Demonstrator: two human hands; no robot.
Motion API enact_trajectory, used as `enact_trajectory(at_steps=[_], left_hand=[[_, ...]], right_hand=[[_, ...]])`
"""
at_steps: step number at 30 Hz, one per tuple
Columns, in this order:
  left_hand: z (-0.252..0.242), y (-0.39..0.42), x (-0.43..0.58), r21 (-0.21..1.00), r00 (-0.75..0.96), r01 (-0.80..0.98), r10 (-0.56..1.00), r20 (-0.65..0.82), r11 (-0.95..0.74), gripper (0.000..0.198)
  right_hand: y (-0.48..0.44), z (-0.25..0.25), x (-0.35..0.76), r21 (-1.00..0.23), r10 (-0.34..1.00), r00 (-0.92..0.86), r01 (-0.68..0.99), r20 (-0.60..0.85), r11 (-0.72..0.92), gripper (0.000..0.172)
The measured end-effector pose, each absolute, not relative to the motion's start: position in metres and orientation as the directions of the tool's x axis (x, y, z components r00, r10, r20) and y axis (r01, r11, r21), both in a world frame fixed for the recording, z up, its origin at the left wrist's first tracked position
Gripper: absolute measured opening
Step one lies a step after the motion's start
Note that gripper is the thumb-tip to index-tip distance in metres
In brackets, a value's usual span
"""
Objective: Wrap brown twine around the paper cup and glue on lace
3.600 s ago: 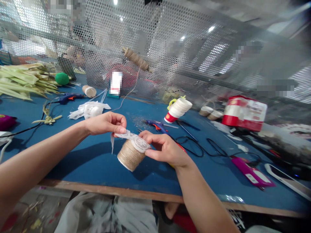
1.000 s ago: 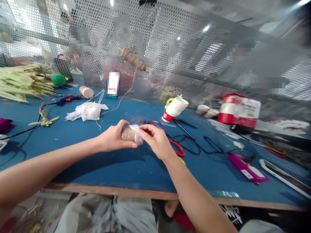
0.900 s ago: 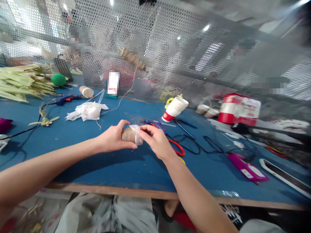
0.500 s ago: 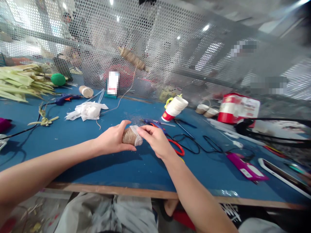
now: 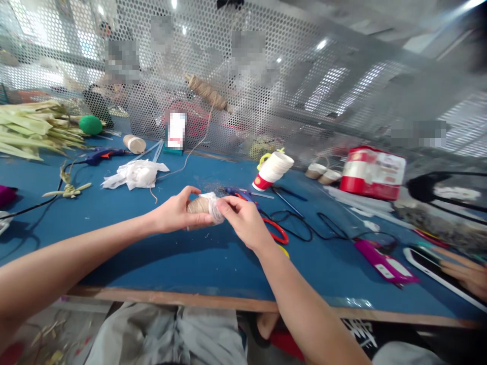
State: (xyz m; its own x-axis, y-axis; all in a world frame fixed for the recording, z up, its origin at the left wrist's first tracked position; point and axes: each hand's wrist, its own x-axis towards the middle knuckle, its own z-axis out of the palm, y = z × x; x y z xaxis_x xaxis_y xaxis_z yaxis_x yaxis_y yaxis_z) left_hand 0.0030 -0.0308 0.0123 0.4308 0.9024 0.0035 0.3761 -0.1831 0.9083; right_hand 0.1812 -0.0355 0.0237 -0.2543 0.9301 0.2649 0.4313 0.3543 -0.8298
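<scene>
Above the blue table, my left hand (image 5: pixel 178 210) is wrapped round a twine-covered cylinder (image 5: pixel 198 206). White gauzy cloth (image 5: pixel 215 212) covers the cylinder's right end. My right hand (image 5: pixel 240 215) pinches this cloth between thumb and fingers at that end. Close behind the right hand lie a blue glue gun (image 5: pixel 243 194) and red-handled scissors (image 5: pixel 279 233). A crumpled piece of white cloth (image 5: pixel 134 174) rests on the table, left of and beyond my hands.
Stacked paper cups (image 5: pixel 274 170) stand behind my right hand. A twine spool (image 5: pixel 208 94) hangs on the perforated metal screen. Corn husks (image 5: pixel 36 129) and a green ball (image 5: pixel 90 124) lie left. At right are a purple box (image 5: pixel 386 262), a phone (image 5: pixel 437 271) and another person's hand (image 5: pixel 466 271).
The cylinder has turned in my left hand, and the white cloth now reaches further along its top. My left hand has shifted slightly left. Another person's hand has moved over the phone.
</scene>
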Motion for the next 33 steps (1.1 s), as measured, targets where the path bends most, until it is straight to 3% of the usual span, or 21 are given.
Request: enact_trajectory(at_steps=[5,8,24,28,33], left_hand=[[0.0150,-0.0321,0.0042,0.966,0.475,0.253,0.876,-0.081,-0.048,0.063],[0.0157,-0.0323,0.0044,0.979,0.473,0.202,0.873,-0.122,0.027,0.060],[0.0157,-0.0297,0.0010,0.961,0.619,-0.079,0.768,-0.161,0.265,0.046],[0.0153,-0.0301,0.0016,0.984,0.562,-0.008,0.815,-0.142,0.176,0.054],[0.0117,-0.0310,0.0023,0.943,0.398,0.272,0.915,0.069,-0.189,0.075]], right_hand=[[-0.0391,0.0255,0.1791,-0.745,0.897,-0.216,0.501,0.385,0.440,0.031],[-0.0403,0.0256,0.1796,-0.700,0.893,-0.234,0.557,0.385,0.448,0.031],[-0.0415,0.0267,0.1823,-0.714,0.887,-0.271,0.526,0.374,0.462,0.030],[-0.0423,0.0284,0.1830,-0.732,0.888,-0.291,0.504,0.355,0.458,0.031],[-0.0427,0.0302,0.1827,-0.789,0.908,-0.285,0.456,0.308,0.411,0.032]])
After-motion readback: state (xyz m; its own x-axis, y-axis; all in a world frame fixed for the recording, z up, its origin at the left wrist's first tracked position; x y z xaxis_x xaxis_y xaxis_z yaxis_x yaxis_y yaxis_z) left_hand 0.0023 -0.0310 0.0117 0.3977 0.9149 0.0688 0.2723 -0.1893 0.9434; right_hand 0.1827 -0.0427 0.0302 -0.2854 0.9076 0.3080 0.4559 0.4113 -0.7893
